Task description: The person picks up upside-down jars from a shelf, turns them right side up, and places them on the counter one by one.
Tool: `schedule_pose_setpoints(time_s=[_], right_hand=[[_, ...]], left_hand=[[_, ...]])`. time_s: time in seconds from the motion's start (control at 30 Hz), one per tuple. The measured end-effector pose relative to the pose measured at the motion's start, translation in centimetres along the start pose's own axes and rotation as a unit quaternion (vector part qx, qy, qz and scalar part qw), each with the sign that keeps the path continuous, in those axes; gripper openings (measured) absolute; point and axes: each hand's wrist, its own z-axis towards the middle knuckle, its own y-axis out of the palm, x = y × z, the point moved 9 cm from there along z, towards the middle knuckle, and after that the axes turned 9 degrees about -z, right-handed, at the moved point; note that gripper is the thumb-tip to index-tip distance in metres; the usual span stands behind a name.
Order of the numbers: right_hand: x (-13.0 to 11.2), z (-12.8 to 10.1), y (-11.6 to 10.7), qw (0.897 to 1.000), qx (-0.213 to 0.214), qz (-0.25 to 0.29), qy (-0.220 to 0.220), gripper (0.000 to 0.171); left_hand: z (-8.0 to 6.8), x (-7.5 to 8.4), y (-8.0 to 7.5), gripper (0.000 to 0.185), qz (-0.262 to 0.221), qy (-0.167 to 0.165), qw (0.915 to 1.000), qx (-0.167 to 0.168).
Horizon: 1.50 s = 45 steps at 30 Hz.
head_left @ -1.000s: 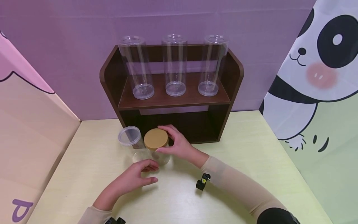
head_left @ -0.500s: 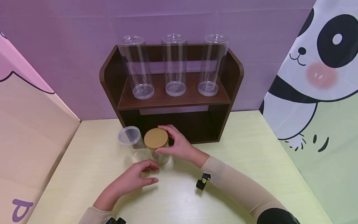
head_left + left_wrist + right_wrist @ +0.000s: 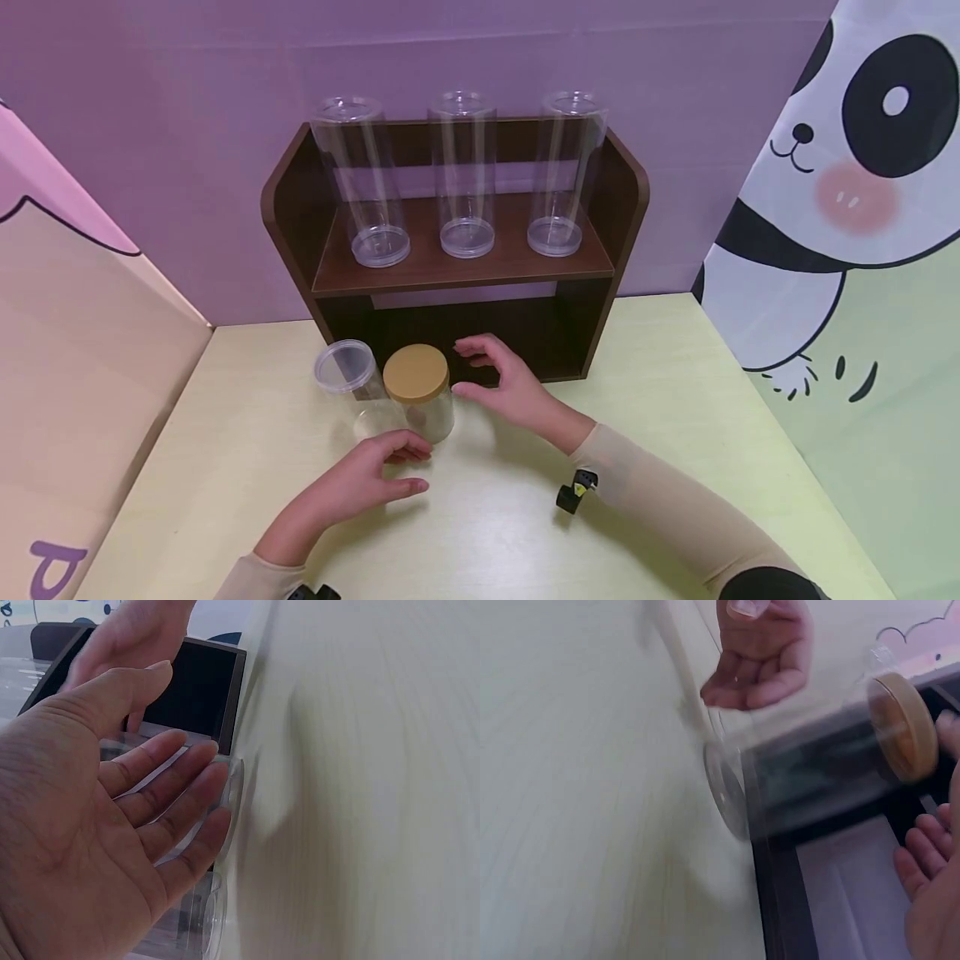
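Observation:
A clear jar with a tan lid (image 3: 416, 372) stands on the table before the shelf's lower left. Touching or close beside it on the left is a second clear jar with a translucent lid (image 3: 347, 367). My right hand (image 3: 517, 392) is just right of the tan-lidded jar, fingers apart and holding nothing, with a visible gap to the lid. In front of both jars hovers my left hand (image 3: 367, 479), its fingers loosely bent and its palm bare in the left wrist view. The right wrist view shows the tan lid (image 3: 904, 727) upon the jar, blurred.
Behind stands a dark brown two-level shelf (image 3: 465, 279). Three tall clear cylinders, left (image 3: 367, 179), middle (image 3: 465, 175) and right (image 3: 566, 171), stand on its upper board. Purple cloth (image 3: 187, 167) backs the pale table (image 3: 675, 400), and printed panels flank it.
My right hand has let go of the tan-lidded jar's lid and moved off to the right. The left hand has barely shifted; the jars stay in place.

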Motion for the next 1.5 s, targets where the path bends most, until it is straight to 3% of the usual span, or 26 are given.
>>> schedule_pose_setpoints(time_s=[0.23, 0.5, 0.73, 0.9, 1.13, 1.33, 1.5], right_hand=[[2.5, -3.5, -5.8, 0.996, 0.057, -0.046, 0.055, 0.032], [3.9, -7.2, -11.0, 0.986, 0.112, -0.082, 0.096, 0.019], [4.0, -8.9, -14.2, 0.975, 0.183, -0.095, 0.085, 0.011], [3.9, -9.4, -15.9, 0.959, 0.248, -0.109, 0.082, 0.013], [5.1, -10.0, -17.3, 0.937, 0.315, -0.089, 0.119, 0.028], [5.9, -9.3, -17.3, 0.939, 0.310, -0.074, 0.126, 0.042], [6.2, -8.7, -17.0, 0.941, 0.300, -0.075, 0.134, 0.041]], left_hand=[[0.1, -0.2, 0.2, 0.042, -0.001, -0.007, 1.0000, -0.002], [0.2, -0.3, 0.2, 0.042, -0.004, -0.006, 1.0000, -0.003], [0.3, -0.1, 0.2, 0.043, -0.014, -0.003, 0.9998, -0.010], [0.2, -0.1, 0.2, 0.041, -0.019, 0.001, 0.9998, -0.010], [0.0, -0.3, 0.6, 0.040, -0.020, 0.008, 0.9997, -0.013], [0.1, -0.3, 0.7, 0.041, -0.022, 0.010, 0.9995, -0.019], [0.2, -0.4, 0.9, 0.040, -0.024, 0.006, 0.9995, -0.020]])
